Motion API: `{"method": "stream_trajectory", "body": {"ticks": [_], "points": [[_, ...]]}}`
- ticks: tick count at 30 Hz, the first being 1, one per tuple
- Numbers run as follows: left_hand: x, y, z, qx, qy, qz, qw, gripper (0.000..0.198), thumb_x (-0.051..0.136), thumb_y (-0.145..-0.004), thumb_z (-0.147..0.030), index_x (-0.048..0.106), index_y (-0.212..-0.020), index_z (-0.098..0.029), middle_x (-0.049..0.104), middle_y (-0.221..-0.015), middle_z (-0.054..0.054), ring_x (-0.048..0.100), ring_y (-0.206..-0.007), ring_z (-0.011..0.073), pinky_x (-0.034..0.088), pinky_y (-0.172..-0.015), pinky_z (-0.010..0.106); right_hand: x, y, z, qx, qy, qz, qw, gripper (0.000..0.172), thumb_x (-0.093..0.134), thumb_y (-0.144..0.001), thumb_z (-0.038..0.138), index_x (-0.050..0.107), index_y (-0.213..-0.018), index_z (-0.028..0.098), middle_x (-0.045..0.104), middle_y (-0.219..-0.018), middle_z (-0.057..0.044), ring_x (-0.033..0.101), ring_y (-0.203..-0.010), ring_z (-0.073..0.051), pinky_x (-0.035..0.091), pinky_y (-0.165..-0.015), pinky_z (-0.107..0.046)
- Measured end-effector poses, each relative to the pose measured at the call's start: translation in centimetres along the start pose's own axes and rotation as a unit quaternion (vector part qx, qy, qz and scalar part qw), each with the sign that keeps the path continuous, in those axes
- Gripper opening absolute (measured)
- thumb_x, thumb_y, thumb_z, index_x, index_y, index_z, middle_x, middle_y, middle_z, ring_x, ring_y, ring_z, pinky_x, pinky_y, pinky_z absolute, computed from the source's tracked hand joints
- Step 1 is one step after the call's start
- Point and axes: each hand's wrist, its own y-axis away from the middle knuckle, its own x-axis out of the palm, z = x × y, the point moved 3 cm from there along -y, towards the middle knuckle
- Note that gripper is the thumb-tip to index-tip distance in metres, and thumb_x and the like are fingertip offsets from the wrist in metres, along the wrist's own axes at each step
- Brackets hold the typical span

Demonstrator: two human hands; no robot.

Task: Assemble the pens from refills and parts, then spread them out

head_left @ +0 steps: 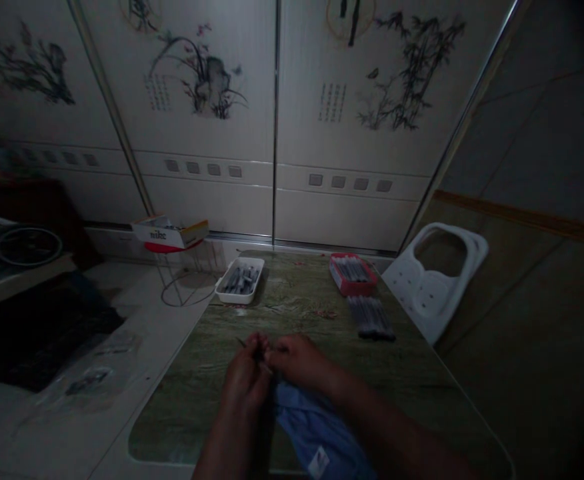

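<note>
My left hand and my right hand meet over the near middle of the table, their fingertips pinched close together. From the left hand's fingers pokes the dark tip of a thin, pen-like stick; the rest is hidden. Whatever the right fingers pinch is too dark and blurred to name. Ahead on the left, a white tray holds several small grey and white pieces. A red box of clear pens stands at the back right. In front of it lies a row of pens with dark ends.
The green wood-patterned table has rounded corners. Blue cloth hangs below my right wrist. A white folding chair stands at the right edge. An open shoe box rests on a red stool at the left, before sliding doors.
</note>
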Motion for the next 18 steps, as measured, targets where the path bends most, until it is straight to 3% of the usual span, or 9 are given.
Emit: {"method": "stream_trajectory", "body": {"ticks": [4, 6, 11, 13, 15, 18], "points": [[-0.4, 0.3, -2.4, 0.062, -0.053, -0.019, 0.996, 0.015, 0.049, -0.093, -0.006, 0.057, -0.095, -0.018, 0.057, -0.073, -0.002, 0.046, -0.044, 0.0048, 0.031, -0.037, 0.015, -3.8, 2.8, -2.2, -0.043, 0.012, -0.106, 0.993, 0.023, 0.061, -0.087, 0.038, 0.063, -0.077, 0.017, 0.059, -0.069, 0.001, 0.052, -0.066, -0.014, 0.036, -0.058, -0.023], [0.1, -0.2, -4.2, 0.118, -0.118, -0.036, 0.985, 0.012, 0.049, -0.093, -0.008, 0.057, -0.096, -0.018, 0.057, -0.073, -0.003, 0.045, -0.045, 0.0043, 0.029, -0.038, 0.015, -6.1, 4.4, -4.1, -0.035, 0.018, -0.131, 0.991, 0.026, 0.057, -0.089, 0.041, 0.064, -0.080, 0.018, 0.061, -0.070, 0.000, 0.054, -0.067, -0.015, 0.038, -0.059, -0.024], [4.7, -5.2, -8.7, 0.165, -0.252, -0.044, 0.953, 0.001, 0.059, -0.091, -0.017, 0.058, -0.091, -0.016, 0.058, -0.071, -0.004, 0.045, -0.045, 0.0036, 0.029, -0.043, 0.016, -11.4, 8.1, -8.9, 0.010, 0.035, -0.233, 0.972, 0.034, 0.049, -0.092, 0.051, 0.066, -0.086, 0.021, 0.066, -0.078, -0.003, 0.062, -0.076, -0.021, 0.046, -0.066, -0.029], [6.9, -8.1, -10.5, 0.168, -0.301, -0.048, 0.937, 0.004, 0.062, -0.090, -0.017, 0.059, -0.087, -0.015, 0.055, -0.066, -0.004, 0.045, -0.045, 0.0047, 0.028, -0.043, 0.017, -12.8, 9.2, -10.5, 0.029, 0.020, -0.233, 0.972, 0.036, 0.050, -0.092, 0.053, 0.068, -0.091, 0.022, 0.070, -0.085, -0.004, 0.065, -0.084, -0.024, 0.049, -0.071, -0.031], [8.8, -10.6, -12.0, 0.180, -0.347, -0.056, 0.919, 0.011, 0.065, -0.091, -0.021, 0.060, -0.086, -0.013, 0.055, -0.067, -0.003, 0.047, -0.048, 0.0058, 0.031, -0.044, 0.018, -14.0, 10.2, -11.7, 0.044, 0.025, -0.243, 0.969, 0.037, 0.049, -0.092, 0.056, 0.068, -0.091, 0.024, 0.071, -0.088, -0.005, 0.066, -0.087, -0.026, 0.050, -0.074, -0.033], [10.9, -13.3, -13.4, 0.209, -0.400, -0.041, 0.891, 0.024, 0.063, -0.096, -0.036, 0.064, -0.103, -0.013, 0.065, -0.088, 0.002, 0.060, -0.067, 0.0109, 0.052, -0.059, 0.025, -15.7, 11.4, -13.3, 0.064, 0.031, -0.274, 0.959, 0.039, 0.048, -0.092, 0.058, 0.068, -0.092, 0.025, 0.073, -0.093, -0.006, 0.067, -0.092, -0.027, 0.051, -0.078, -0.035]]}}
